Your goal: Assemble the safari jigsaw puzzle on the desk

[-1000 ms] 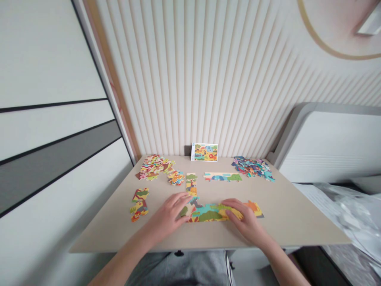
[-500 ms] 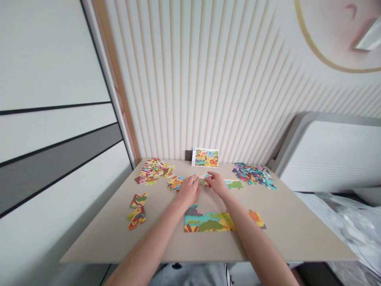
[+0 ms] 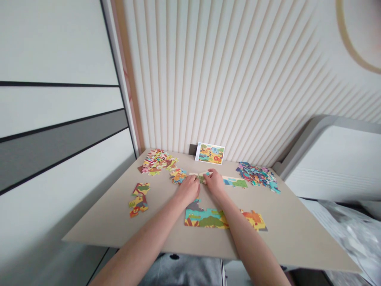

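Jigsaw puzzle in progress on a beige tabletop (image 3: pixel 282 238). Left hand (image 3: pixel 188 190) and right hand (image 3: pixel 214 180) meet near the centre, the fingers (image 3: pixel 208 173) of each bunched together and pinching from either side on a small green jigsaw piece (image 3: pixel 201 179). That piece sits at the left end of a long assembled strip (image 3: pixel 235 182) of cream, blue and green pieces. Just beside the left hand: a small cluster of orange and blue pieces (image 3: pixel 178 176). Below both hands: an assembled teal-and-green section (image 3: pixel 205 218), with an orange section (image 3: pixel 254 219) to its right. Also present: a heap of loose multicoloured pieces (image 3: pixel 157 162) at back left, a heap of blue-toned pieces (image 3: pixel 257 176) at back right, a small joined group of pieces (image 3: pixel 139 200) at left, and a picture card (image 3: pixel 210 153) propped upright against a slatted wall panel (image 3: pixel 208 79).
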{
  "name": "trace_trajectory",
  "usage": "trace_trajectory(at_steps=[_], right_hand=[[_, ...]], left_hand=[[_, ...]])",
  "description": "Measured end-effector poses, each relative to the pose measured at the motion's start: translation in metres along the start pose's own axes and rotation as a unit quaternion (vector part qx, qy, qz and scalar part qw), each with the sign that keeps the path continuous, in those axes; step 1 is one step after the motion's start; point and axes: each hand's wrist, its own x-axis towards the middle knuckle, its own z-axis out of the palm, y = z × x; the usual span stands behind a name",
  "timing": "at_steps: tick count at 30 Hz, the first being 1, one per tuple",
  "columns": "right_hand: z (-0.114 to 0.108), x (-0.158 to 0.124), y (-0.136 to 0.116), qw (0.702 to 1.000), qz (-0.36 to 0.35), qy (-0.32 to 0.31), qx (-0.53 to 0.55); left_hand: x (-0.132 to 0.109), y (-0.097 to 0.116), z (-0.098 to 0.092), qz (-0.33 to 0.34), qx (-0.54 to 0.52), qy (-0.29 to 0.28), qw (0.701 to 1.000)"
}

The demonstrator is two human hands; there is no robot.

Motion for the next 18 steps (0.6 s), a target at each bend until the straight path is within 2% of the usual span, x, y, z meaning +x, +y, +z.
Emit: trace_trajectory(at_steps=[5, 8, 12, 14, 18], right_hand=[[0.0015, -0.0001, -0.0026, 0.998, 0.005, 0.013, -0.054], [0.0002, -0.0012, -0.0039, 0.991, -0.017, 0.036, -0.128], [-0.0010, -0.0027, -0.0026, 0.984, -0.042, 0.043, -0.170], [-0.0003, -0.0031, -0.0021, 0.982, -0.067, 0.033, -0.176], [0.0010, -0.0039, -0.0032, 0.975, -0.136, -0.026, -0.173]], left_hand=[[0.0005, 0.0034, 0.0025, 0.011, 0.003, -0.004, 1.000], [-0.0002, 0.0059, 0.0058, 0.016, 0.000, -0.007, 1.000], [-0.0008, 0.0071, 0.0095, 0.012, -0.005, -0.004, 1.000], [-0.0005, 0.0065, 0.0098, 0.013, -0.010, -0.002, 1.000], [-0.0003, 0.0031, 0.0060, 0.025, -0.026, 0.000, 0.999]])
